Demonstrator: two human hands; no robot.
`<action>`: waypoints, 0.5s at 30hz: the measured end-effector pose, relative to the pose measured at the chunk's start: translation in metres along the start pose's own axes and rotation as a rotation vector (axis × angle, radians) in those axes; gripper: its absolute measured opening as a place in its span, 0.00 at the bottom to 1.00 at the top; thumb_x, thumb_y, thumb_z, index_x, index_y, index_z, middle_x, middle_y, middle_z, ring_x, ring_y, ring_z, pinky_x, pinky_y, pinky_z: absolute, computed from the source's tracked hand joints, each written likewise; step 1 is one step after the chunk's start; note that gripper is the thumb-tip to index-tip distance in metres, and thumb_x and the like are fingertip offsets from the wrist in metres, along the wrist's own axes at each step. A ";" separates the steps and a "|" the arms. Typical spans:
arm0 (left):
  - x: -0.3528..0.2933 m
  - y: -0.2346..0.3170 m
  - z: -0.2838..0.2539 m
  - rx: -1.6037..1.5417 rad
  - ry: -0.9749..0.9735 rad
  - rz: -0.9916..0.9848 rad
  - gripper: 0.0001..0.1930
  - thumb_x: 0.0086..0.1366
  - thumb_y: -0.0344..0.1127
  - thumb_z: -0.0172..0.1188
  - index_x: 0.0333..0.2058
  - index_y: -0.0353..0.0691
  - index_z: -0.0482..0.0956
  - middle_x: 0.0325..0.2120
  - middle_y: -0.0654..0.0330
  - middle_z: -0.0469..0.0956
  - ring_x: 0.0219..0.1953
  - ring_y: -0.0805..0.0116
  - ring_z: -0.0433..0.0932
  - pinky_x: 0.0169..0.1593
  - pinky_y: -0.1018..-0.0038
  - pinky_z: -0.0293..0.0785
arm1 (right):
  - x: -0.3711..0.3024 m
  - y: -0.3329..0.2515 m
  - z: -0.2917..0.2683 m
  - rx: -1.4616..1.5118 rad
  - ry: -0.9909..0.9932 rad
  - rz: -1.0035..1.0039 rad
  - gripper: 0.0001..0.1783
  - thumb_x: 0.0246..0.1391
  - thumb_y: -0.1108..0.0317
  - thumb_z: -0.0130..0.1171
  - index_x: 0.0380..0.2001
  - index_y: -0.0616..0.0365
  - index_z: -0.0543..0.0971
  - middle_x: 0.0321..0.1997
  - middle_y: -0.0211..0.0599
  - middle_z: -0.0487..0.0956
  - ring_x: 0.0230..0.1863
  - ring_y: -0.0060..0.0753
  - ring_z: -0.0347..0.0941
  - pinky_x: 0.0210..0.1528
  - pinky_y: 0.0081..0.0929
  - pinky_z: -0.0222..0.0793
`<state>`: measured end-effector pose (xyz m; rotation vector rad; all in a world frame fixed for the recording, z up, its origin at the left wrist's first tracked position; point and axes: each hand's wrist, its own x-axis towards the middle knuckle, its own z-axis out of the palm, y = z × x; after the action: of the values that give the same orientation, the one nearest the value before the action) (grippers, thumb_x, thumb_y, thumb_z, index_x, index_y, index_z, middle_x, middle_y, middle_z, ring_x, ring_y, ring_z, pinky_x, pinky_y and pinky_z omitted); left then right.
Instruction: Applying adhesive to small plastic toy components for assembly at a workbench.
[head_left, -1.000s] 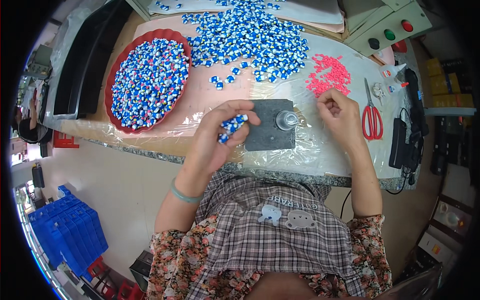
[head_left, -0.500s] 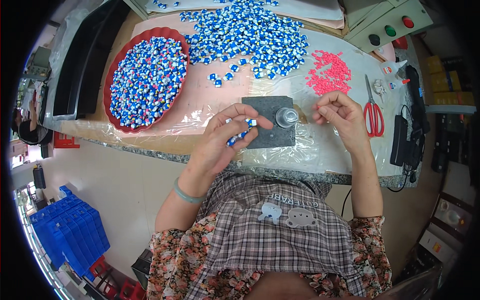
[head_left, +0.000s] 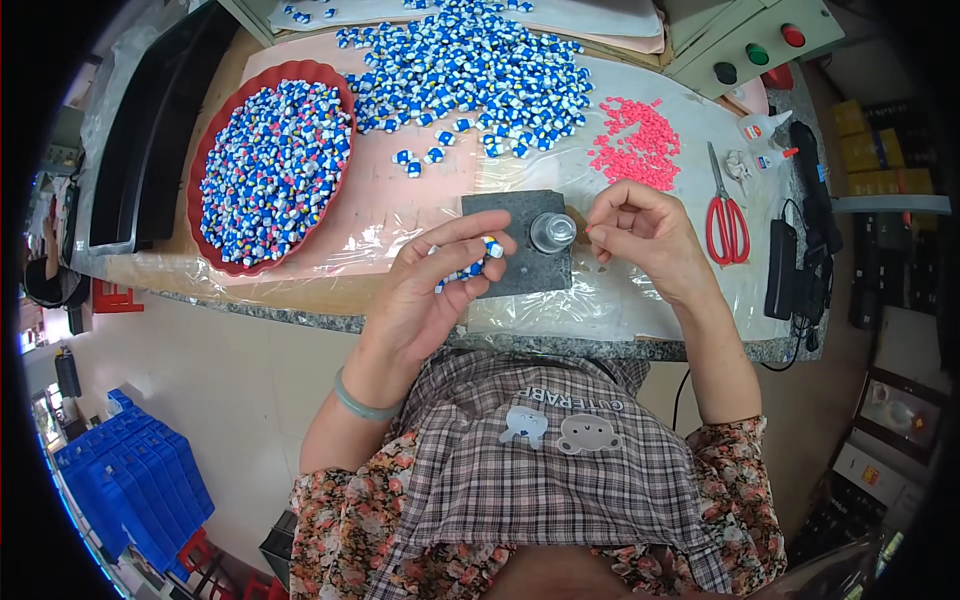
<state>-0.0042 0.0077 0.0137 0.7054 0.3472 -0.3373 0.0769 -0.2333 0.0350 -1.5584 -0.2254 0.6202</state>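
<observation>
My left hand [head_left: 425, 275] is closed around several small blue-and-white pieces [head_left: 470, 269], one of them sticking up at the thumb and fingertips. It hovers over the left edge of a dark grey slab [head_left: 500, 283]. A small clear, round jar [head_left: 552, 234] stands on that slab, between my hands. To its right my right hand [head_left: 645, 240] pinches a tiny pink piece [head_left: 589, 228] between thumb and forefinger, mostly covered by the fingertips. Beyond that hand lies a scatter of small pink pieces [head_left: 640, 145].
A red scalloped tray [head_left: 194, 200] full of blue-and-white pieces sits at left, by a long black tray [head_left: 150, 130]. A loose heap of such pieces [head_left: 470, 75] spreads at the back. Red-handled scissors [head_left: 727, 230], glue bottles [head_left: 765, 124] and a black power strip [head_left: 780, 268] lie at right.
My right hand has moved left, bringing its pinched fingertips closer to the clear jar. The left fingers have drawn in around the blue-and-white pieces. The whole view has shifted slightly.
</observation>
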 end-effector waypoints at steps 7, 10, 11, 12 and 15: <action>0.001 -0.003 -0.003 -0.061 -0.040 -0.016 0.16 0.62 0.25 0.59 0.48 0.28 0.76 0.39 0.51 0.80 0.38 0.71 0.78 0.40 0.81 0.76 | 0.004 -0.006 0.003 0.046 -0.035 0.061 0.05 0.50 0.80 0.61 0.30 0.61 0.77 0.28 0.29 0.76 0.28 0.18 0.74 0.30 0.16 0.71; 0.000 -0.005 -0.006 -0.042 -0.035 -0.014 0.15 0.63 0.25 0.59 0.49 0.29 0.76 0.38 0.53 0.80 0.38 0.72 0.78 0.40 0.82 0.76 | 0.005 -0.006 0.002 0.068 -0.044 0.059 0.05 0.50 0.80 0.61 0.30 0.61 0.77 0.27 0.29 0.77 0.28 0.18 0.74 0.30 0.16 0.71; 0.000 -0.006 -0.006 -0.021 -0.043 -0.019 0.15 0.63 0.26 0.59 0.49 0.29 0.76 0.37 0.55 0.80 0.37 0.72 0.78 0.40 0.82 0.76 | 0.005 -0.006 0.002 0.072 -0.046 0.056 0.04 0.50 0.80 0.61 0.30 0.61 0.77 0.27 0.29 0.77 0.28 0.18 0.74 0.30 0.16 0.71; 0.000 -0.006 -0.006 -0.023 -0.043 -0.019 0.15 0.63 0.26 0.59 0.49 0.29 0.76 0.37 0.55 0.80 0.37 0.72 0.78 0.40 0.82 0.76 | 0.005 -0.005 0.001 0.075 -0.046 0.054 0.04 0.50 0.80 0.61 0.30 0.62 0.77 0.27 0.29 0.77 0.28 0.18 0.74 0.31 0.16 0.71; 0.000 -0.008 -0.005 -0.016 -0.061 -0.028 0.14 0.64 0.26 0.59 0.48 0.29 0.76 0.35 0.57 0.79 0.37 0.74 0.77 0.39 0.82 0.75 | 0.006 -0.004 0.001 0.060 -0.042 0.059 0.05 0.50 0.81 0.61 0.30 0.62 0.77 0.27 0.30 0.77 0.28 0.18 0.74 0.30 0.16 0.71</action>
<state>-0.0086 0.0049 0.0054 0.6738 0.3018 -0.3810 0.0824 -0.2286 0.0378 -1.4996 -0.1911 0.7006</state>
